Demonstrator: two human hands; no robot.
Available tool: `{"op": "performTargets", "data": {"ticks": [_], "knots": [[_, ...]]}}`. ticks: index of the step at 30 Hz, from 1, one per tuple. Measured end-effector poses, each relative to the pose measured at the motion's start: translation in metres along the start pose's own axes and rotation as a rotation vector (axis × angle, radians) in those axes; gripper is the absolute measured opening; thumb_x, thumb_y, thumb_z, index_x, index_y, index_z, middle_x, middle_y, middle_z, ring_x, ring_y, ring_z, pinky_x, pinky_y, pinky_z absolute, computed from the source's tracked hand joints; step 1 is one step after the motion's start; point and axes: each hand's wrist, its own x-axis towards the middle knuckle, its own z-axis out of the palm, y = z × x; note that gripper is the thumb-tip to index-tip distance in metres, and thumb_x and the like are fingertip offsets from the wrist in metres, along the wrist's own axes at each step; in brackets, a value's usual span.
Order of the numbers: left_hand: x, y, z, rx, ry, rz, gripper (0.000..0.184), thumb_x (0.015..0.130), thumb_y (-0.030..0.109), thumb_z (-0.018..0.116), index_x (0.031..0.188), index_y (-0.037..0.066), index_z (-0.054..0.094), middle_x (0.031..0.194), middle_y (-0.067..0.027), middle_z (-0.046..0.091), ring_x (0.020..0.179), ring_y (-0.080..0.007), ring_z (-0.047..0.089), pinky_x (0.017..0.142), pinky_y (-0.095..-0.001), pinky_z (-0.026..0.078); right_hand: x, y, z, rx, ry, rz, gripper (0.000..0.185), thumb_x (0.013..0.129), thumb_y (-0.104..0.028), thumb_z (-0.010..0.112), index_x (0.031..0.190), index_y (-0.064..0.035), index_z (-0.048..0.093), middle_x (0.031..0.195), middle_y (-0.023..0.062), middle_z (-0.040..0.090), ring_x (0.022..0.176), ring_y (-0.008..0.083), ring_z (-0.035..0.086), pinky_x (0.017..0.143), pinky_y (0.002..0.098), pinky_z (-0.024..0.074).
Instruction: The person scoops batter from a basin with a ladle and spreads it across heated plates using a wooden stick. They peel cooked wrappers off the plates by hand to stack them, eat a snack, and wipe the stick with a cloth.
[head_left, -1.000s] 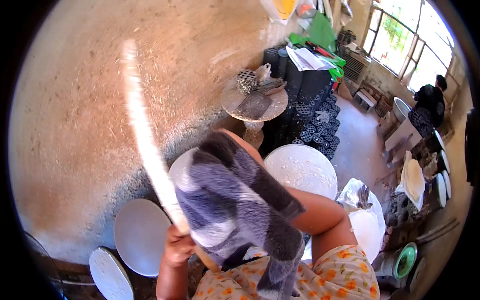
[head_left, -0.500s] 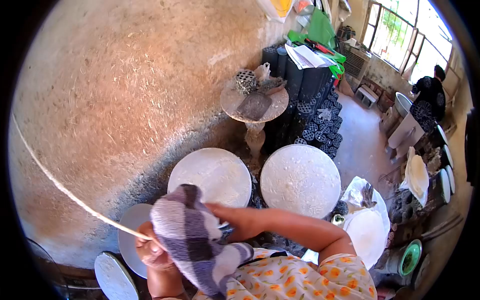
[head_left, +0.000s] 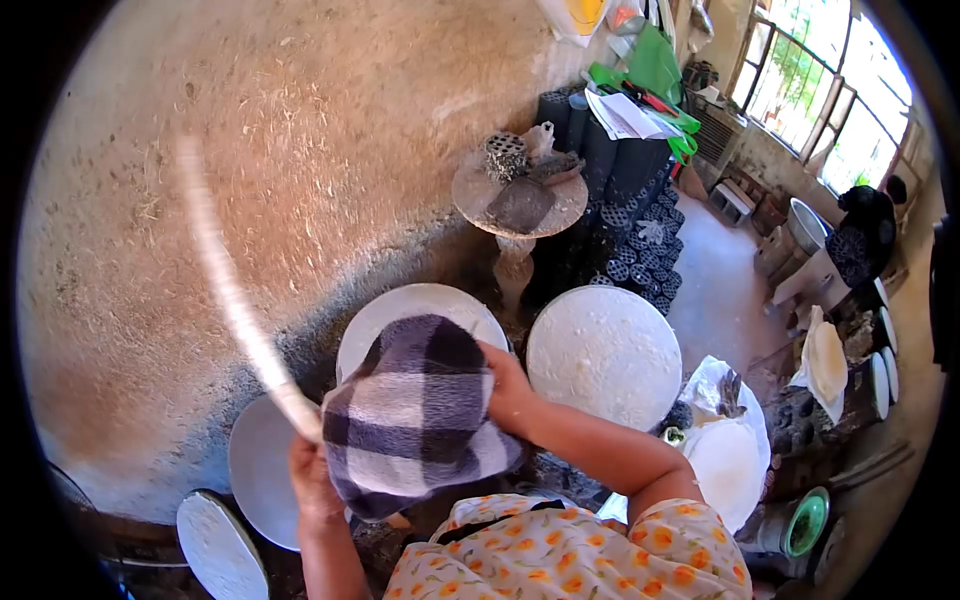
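My left hand (head_left: pixel 312 478) is closed at the lower left, around the end of a long, pale, rod-like or rope-like thing (head_left: pixel 235 300). This rises in front of the wall, curved and smeared by motion, so its exact kind is unclear. A fuzzy purple-and-white checked cloth (head_left: pixel 420 400) is bunched between my hands, its left edge touching my left hand. At the cloth's right edge, my right hand (head_left: pixel 508 392) grips it, the fingertips hidden behind the fabric. Beneath the cloth is a round white-topped surface (head_left: pixel 400 305), partly covered.
Another round white surface (head_left: pixel 605 355) lies to the right. Pale discs (head_left: pixel 222 550) stand at lower left. A pedestal (head_left: pixel 470 205) holds a perforated briquette; stacked briquettes (head_left: pixel 650 245) stand behind. White sheets (head_left: pixel 725 470) lie at right. A person (head_left: pixel 865 235) works near the window.
The pale length has swung up to a steeper angle. The checked cloth has risen and spread wider, and both hands have moved up slightly with it.
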Motion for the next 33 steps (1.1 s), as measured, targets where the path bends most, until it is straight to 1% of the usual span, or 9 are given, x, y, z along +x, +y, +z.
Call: {"op": "performTargets", "data": {"ticks": [1,5,9,10,18,22,25,29,33], "knots": [[0.002,-0.007,-0.002,0.058,-0.081,-0.023,0.055,0.083,0.034,0.065,0.123,0.0,0.048,0.113,-0.0103,0.059,0.098,-0.0197,0.06,0.085,-0.0324,0.05,0.001,0.001,0.01,0.04,-0.035,-0.013,0.041,0.079,-0.003,0.068,0.118,-0.0015,0.055,0.112,0.0043,0.061,0.102,0.0114,0.054,0.092,0.0284,0.0415],[0.014,-0.009,0.001,0.152,-0.049,0.095,0.05,0.094,0.039,0.044,0.131,0.005,0.041,0.12,-0.0107,0.054,0.105,-0.0196,0.056,0.09,-0.0348,0.047,0.002,0.001,0.035,0.168,-0.149,0.0,0.049,0.077,-0.004,0.071,0.122,-0.0029,0.052,0.117,0.0037,0.058,0.107,0.0111,0.051,0.095,0.0287,0.0391],[0.003,0.017,0.019,0.064,-0.091,0.008,0.081,0.069,0.04,0.069,0.134,0.004,0.035,0.123,-0.0111,0.051,0.109,-0.0234,0.053,0.093,-0.0364,0.044,0.005,-0.001,0.043,0.175,-0.266,-0.116,0.046,0.079,-0.003,0.067,0.122,-0.0029,0.052,0.116,0.007,0.06,0.107,0.0139,0.053,0.093,0.0297,0.0408],[0.001,0.019,0.021,0.043,-0.06,-0.153,0.104,0.051,0.026,0.09,0.134,0.004,0.033,0.123,-0.0097,0.05,0.108,-0.0209,0.052,0.092,-0.0338,0.043,0.008,0.0,0.043,0.173,-0.268,-0.114,0.046,0.079,-0.003,0.067,0.122,-0.0029,0.052,0.116,0.007,0.06,0.107,0.0139,0.053,0.093,0.0297,0.0408],[-0.011,-0.029,-0.003,-0.125,0.135,-0.078,0.077,0.06,0.017,0.084,0.125,0.001,0.047,0.112,-0.0102,0.059,0.093,-0.0196,0.061,0.082,-0.035,0.052,0.066,-0.002,-0.022,-0.155,-0.704,-0.126,0.073,0.069,0.007,0.066,0.135,-0.0106,0.039,0.139,0.0111,0.036,0.122,0.0217,0.044,0.092,0.0324,0.043],[-0.019,-0.03,-0.014,-0.042,0.291,-0.043,0.076,0.061,0.018,0.084,0.125,0.001,0.047,0.111,-0.0104,0.059,0.092,-0.0199,0.061,0.081,-0.0346,0.052,0.167,0.124,-0.172,-0.584,0.18,-0.227,0.027,0.075,0.006,0.056,0.096,-0.0067,0.067,0.091,0.0095,0.065,0.086,0.0192,0.062,0.073,0.0287,0.0502],[-0.023,-0.03,-0.013,0.047,0.384,-0.066,0.075,0.062,0.019,0.083,0.125,0.001,0.047,0.111,-0.0105,0.059,0.092,-0.0202,0.061,0.08,-0.0342,0.052,0.206,0.127,-0.267,-0.862,0.522,-0.006,0.019,0.077,-0.007,0.059,0.094,-0.0071,0.067,0.095,0.0138,0.064,0.088,0.0268,0.062,0.077,0.0351,0.0492],[-0.029,-0.027,-0.014,0.151,0.504,-0.1,0.074,0.063,0.02,0.082,0.124,0.001,0.047,0.11,-0.0106,0.06,0.091,-0.0204,0.062,0.08,-0.0338,0.052,0.24,0.135,-0.312,-1.46,0.571,0.117,0.027,0.076,-0.015,0.061,0.102,-0.0099,0.065,0.105,0.017,0.06,0.098,0.0342,0.058,0.085,0.0419,0.0468],[-0.028,-0.028,-0.009,0.195,0.558,-0.128,0.073,0.063,0.021,0.082,0.124,0.001,0.047,0.109,-0.0108,0.06,0.091,-0.0207,0.062,0.079,-0.0334,0.052,0.259,0.136,-0.311,-1.348,0.544,0.321,0.032,0.075,-0.017,0.064,0.106,-0.0105,0.063,0.11,0.0181,0.056,0.104,0.0345,0.055,0.088,0.0412,0.0457]]}}
